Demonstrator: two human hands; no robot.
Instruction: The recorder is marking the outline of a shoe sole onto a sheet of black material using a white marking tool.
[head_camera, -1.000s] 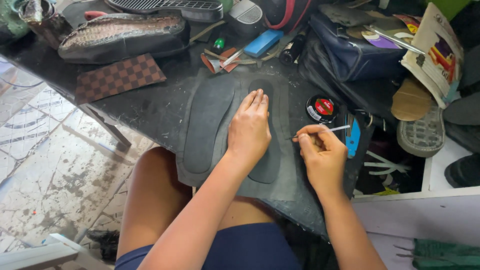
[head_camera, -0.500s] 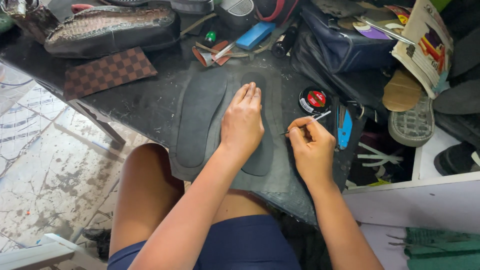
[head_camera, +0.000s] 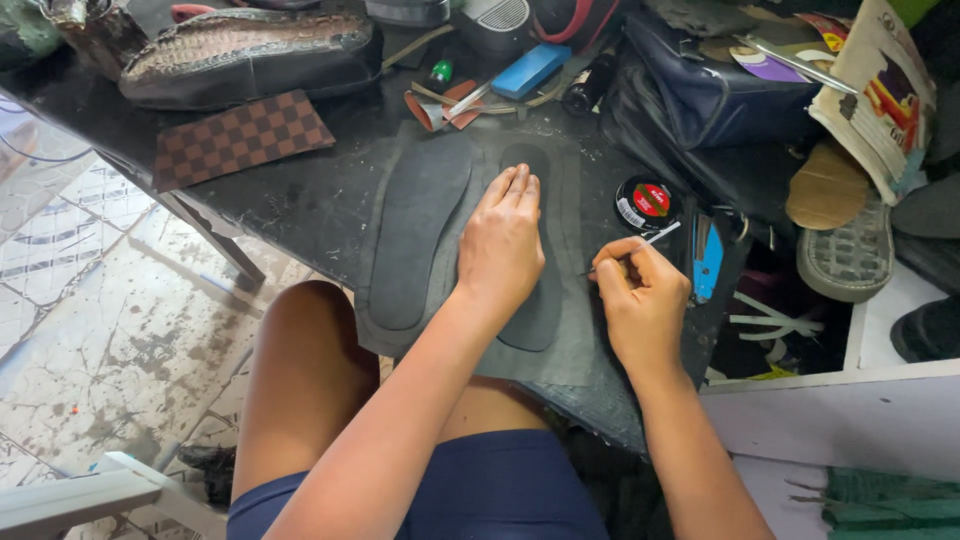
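Note:
My left hand (head_camera: 503, 243) lies flat, fingers together, pressing a dark insole (head_camera: 536, 310) onto a grey rubber sheet (head_camera: 575, 350) on the black worktable (head_camera: 300, 200). A second dark insole (head_camera: 415, 235) lies on the sheet to the left, untouched. My right hand (head_camera: 643, 300) grips a thin white pen (head_camera: 645, 241) with its tip at the right edge of the pressed insole.
A checkered brown patch (head_camera: 238, 137) and a scaly dark shoe (head_camera: 245, 50) lie at the table's back left. A round polish tin (head_camera: 645, 203), a blue cutter (head_camera: 706, 262), a blue bag (head_camera: 700, 85) and worn soles (head_camera: 850, 250) crowd the right. Tiled floor lies left.
My right hand with the pen has crept slightly along the insole's right edge. My left hand stays pressed on the insole.

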